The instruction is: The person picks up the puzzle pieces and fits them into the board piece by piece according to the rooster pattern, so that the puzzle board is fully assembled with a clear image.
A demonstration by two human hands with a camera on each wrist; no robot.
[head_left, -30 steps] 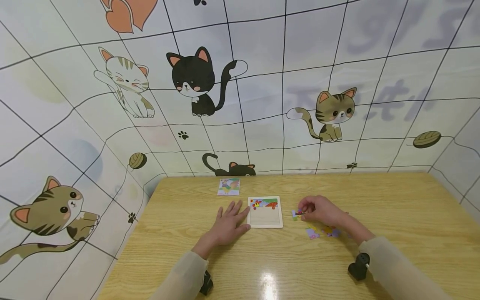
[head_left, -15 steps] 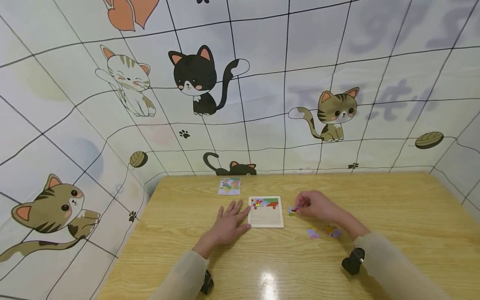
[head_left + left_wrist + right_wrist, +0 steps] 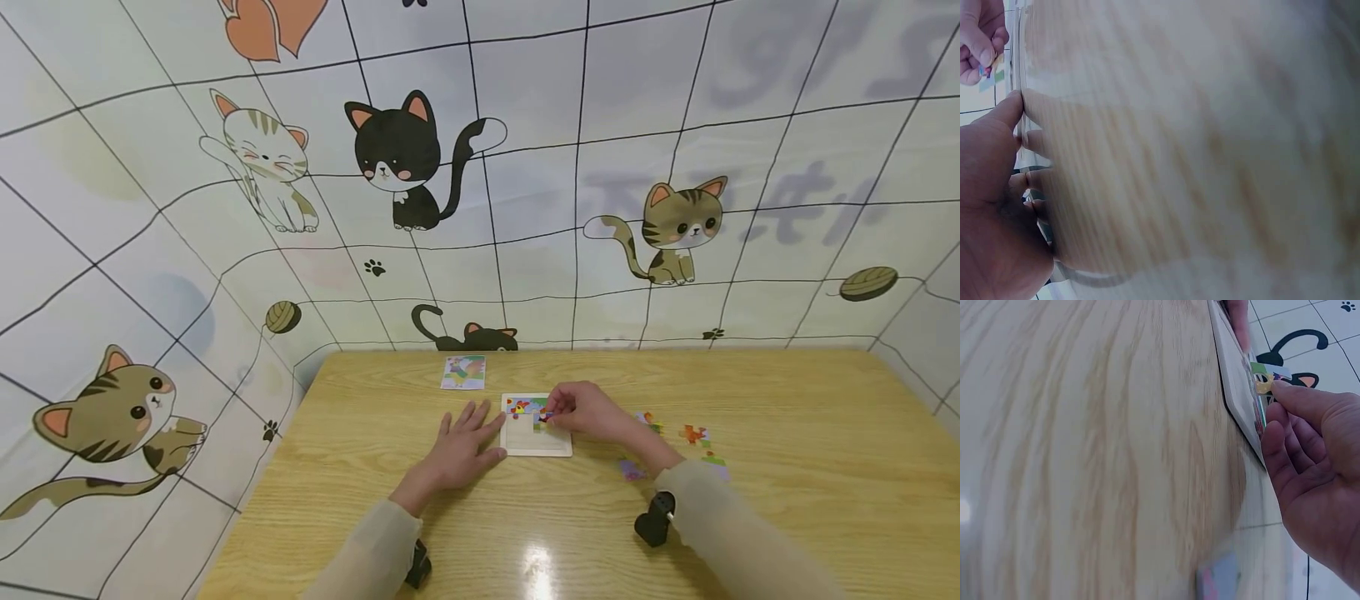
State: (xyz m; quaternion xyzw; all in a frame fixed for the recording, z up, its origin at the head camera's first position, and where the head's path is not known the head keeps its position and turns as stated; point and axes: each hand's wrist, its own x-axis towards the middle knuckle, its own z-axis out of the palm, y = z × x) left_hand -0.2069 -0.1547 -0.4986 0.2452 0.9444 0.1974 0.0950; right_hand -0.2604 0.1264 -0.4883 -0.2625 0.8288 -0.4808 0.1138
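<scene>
A white-rimmed puzzle board (image 3: 537, 454) lies on the wooden table, a row of colourful pieces (image 3: 519, 406) filling its upper part and its lower part bare. My right hand (image 3: 588, 412) pinches a puzzle piece (image 3: 1265, 382) between thumb and fingers, over the board's right side; in the head view the piece overlaps the bare part. Flat on the table, my left hand (image 3: 459, 447) has its fingers spread, with thumb and fingertips at the board's left edge. The left wrist view shows the left palm side (image 3: 997, 206) close to the table.
Several loose puzzle pieces (image 3: 696, 434) lie on the table to the right, partly behind the right forearm. A small picture card (image 3: 463, 372) lies near the table's back edge. A cat-printed cloth wall (image 3: 540, 200) stands behind the table.
My right hand has picked up a puzzle piece from the table right of the board and carried it left over the board. The left hand stays at the board's edge.
</scene>
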